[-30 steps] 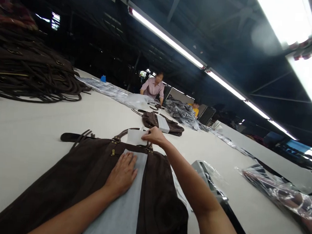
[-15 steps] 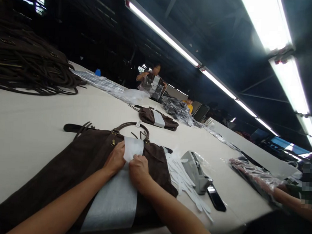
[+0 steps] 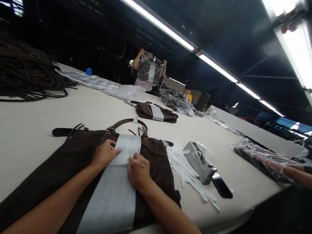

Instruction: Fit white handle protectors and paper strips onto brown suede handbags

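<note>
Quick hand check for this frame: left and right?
Left hand: fingers partly curled, at the pale strip's left edge.
Right hand: curled, at its right edge; firmness of either grip can't be told.

The bag [image 3: 72, 161] is a plain dark brown with a pale grey-white band [image 3: 109, 202] over it, on a cream surface [image 3: 93, 113], near a grey tape dispenser [image 3: 199, 163], white strips [image 3: 187, 171] and a black phone [image 3: 222, 185], and over there a small cap-like thing [image 3: 88, 71] shows bright blue.

bright ceiling tubes [image 3: 153, 19], dark room
</note>
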The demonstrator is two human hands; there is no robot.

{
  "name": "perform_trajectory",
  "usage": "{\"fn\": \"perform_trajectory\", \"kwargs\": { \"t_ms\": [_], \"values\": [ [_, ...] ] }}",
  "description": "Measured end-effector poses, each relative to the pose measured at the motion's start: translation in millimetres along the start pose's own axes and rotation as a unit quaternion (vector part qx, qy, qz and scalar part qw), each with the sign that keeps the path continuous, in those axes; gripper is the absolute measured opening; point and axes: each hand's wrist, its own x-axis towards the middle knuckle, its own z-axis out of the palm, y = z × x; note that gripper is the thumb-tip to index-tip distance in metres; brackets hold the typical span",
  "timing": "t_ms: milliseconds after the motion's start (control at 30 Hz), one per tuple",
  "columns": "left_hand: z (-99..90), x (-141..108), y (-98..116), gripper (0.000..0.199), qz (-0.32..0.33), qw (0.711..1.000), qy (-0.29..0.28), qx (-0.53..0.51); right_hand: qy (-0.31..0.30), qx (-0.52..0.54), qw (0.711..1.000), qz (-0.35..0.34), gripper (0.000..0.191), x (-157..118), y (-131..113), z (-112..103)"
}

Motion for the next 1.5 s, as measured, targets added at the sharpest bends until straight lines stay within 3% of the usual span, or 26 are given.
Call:
{"fn": "perform_trajectory", "kwargs": {
  "t_ms": [67,133,200,300,567,700,900,1000,1100,1233,1400,1500],
  "values": [
    [0.0,1.1,-1.4,0.031,-0.004,1.0,-0.007,0.001,0.029,0.165,0.983,0.078,0.017,-0.3,10.1,-2.0],
    [-1.0,1.4,-1.7,0.028,-0.009,1.0,-0.011,0.006,0.052,0.308,0.935,0.165,0.033,0.3,22.6,-3.5],
    [-2.2,0.5,-0.6,0.025,-0.014,1.0,-0.016,0.013,0.067,0.355,0.905,0.224,0.041,1.0,34.1,-3.9],
    [-2.9,-2.9,2.9,0.024,-0.017,0.999,-0.025,0.024,0.077,0.384,0.878,0.275,0.034,0.1,42.1,-2.5],
    [5.1,-12.4,9.6,0.06,-0.015,1.0,-0.022,0.013,0.059,0.498,0.819,0.279,0.007,-2.7,29.5,-0.6],
    [6.2,-10.7,9.6,0.057,-0.038,0.999,-0.013,-0.016,0.073,0.551,0.782,0.283,0.003,-1.2,28.9,-4.5],
    [4.5,-5.9,8.2,0.056,-0.05,0.997,-0.006,-0.05,0.035,0.648,0.704,0.289,0.018,-2.5,28.2,-19.9],
    [4.7,-2.6,5.5,0.054,-0.057,0.996,-0.002,-0.07,0.009,0.677,0.678,0.286,0.024,-4.1,28.0,-23.6],
    [5.6,-1.0,2.4,0.052,-0.064,0.992,0.011,-0.105,-0.006,0.685,0.672,0.281,0.025,-4.1,27.6,-22.2],
    [5.1,-4.3,1.9,0.04,-0.065,0.977,0.002,-0.202,-0.002,0.67,0.686,0.283,0.016,-2.2,25.6,-16.6],
    [0.7,-10.8,10.7,0.023,-0.103,0.945,-0.011,-0.31,0.042,0.622,0.716,0.315,0.011,-3.2,27.3,-10.0],
    [-1.6,-13.1,17.0,0.015,-0.135,0.916,-0.011,-0.377,0.017,0.616,0.718,0.325,0.009,-6.1,30.5,-10.3]
  ]
}}
